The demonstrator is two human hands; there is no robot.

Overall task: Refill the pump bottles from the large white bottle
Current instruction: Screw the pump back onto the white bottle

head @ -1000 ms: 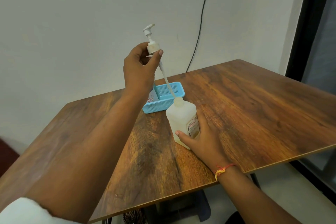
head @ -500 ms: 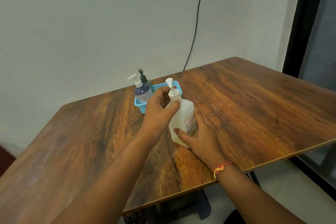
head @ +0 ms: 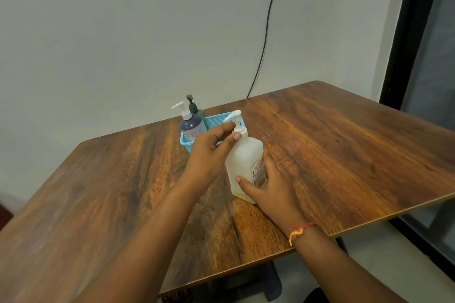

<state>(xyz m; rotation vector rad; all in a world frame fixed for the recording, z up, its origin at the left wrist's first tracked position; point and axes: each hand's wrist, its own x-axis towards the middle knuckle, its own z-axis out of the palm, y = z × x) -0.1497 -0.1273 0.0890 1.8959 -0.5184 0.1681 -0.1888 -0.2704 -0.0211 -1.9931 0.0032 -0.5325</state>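
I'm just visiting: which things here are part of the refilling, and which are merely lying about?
In the job:
large white bottle, held by the right hand
its pump head, pinched by the left hand
purple pump bottle
dark green pump bottle

Just there:
blue basket holding those two bottles
black cable on the wall
wooden table

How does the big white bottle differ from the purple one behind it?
The large white bottle is pale, boxy and stands on the table, gripped by the left hand and right hand. The purple bottle is dark, rounded, untouched in the blue basket. Both carry white pumps.
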